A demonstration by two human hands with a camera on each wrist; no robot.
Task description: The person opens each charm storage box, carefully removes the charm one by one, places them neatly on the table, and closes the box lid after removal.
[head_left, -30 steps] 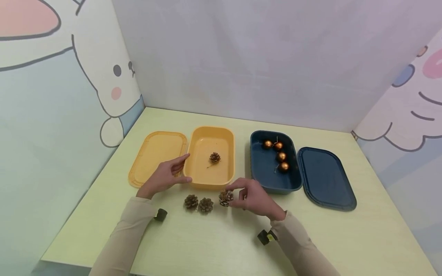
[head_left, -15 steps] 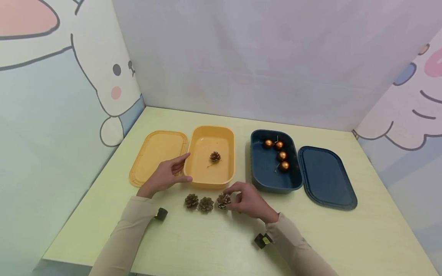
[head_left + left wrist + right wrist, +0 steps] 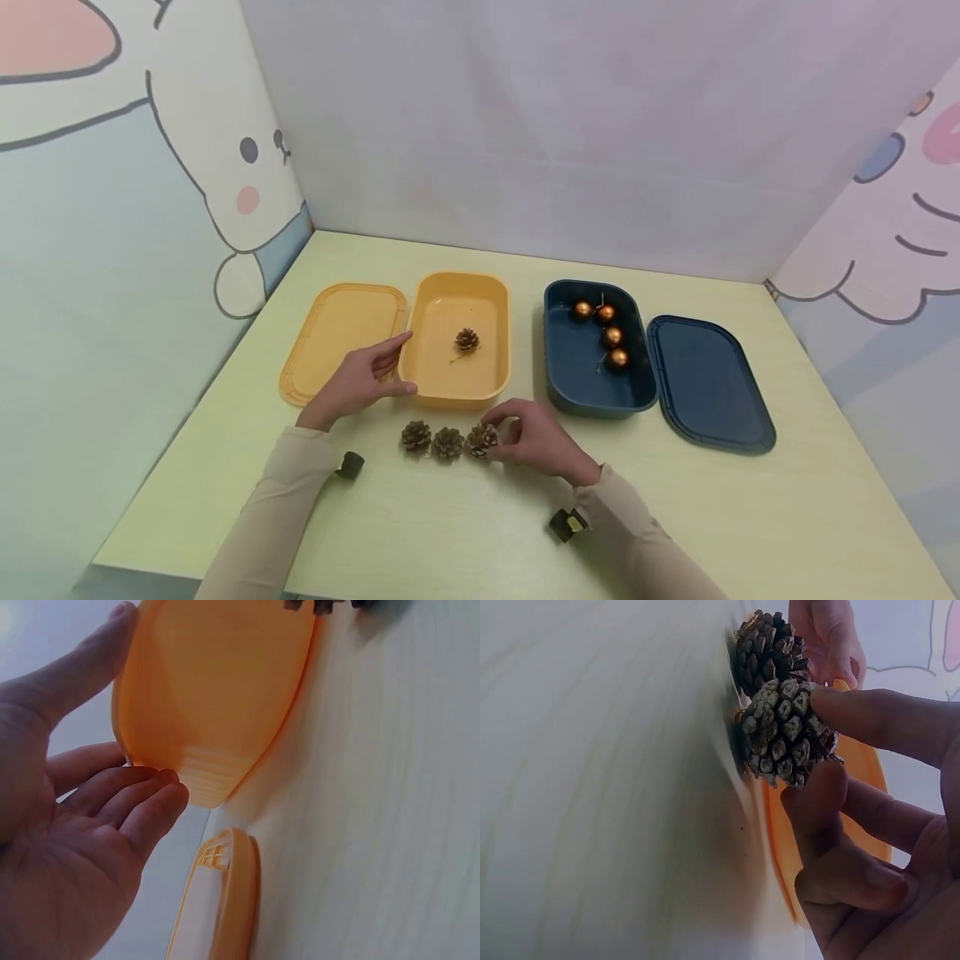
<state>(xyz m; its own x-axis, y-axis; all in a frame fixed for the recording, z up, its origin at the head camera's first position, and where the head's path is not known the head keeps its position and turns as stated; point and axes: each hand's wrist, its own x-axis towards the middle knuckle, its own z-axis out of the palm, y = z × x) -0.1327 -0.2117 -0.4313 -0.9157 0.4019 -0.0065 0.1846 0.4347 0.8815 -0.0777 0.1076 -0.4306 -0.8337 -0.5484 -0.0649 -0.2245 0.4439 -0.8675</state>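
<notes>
My right hand (image 3: 538, 437) pinches a brown pinecone (image 3: 784, 733) with pale-tipped scales between thumb and finger, low over the table. It is the rightmost in a row, close beside another pinecone (image 3: 447, 445), with a further pinecone (image 3: 416, 437) to the left. Behind this row sits a yellow box (image 3: 453, 395) holding one smaller pinecone (image 3: 467, 340). My left hand (image 3: 360, 379) rests at the box's near-left corner, its fingers extended along the side and the thumb at the front; in the left wrist view the fingertips (image 3: 171, 791) touch the wall.
A yellow lid (image 3: 345, 342) lies left of the yellow box. To the right stands a dark blue box (image 3: 577, 375) with several copper-coloured baubles (image 3: 612, 337) inside. Its dark blue lid (image 3: 708, 383) lies alongside. Walls border the table (image 3: 465, 533) at the back and sides.
My right hand has moved left and slightly toward me, bringing the pinched pinecone up beside the other two. The left hand keeps its place at the yellow box.
</notes>
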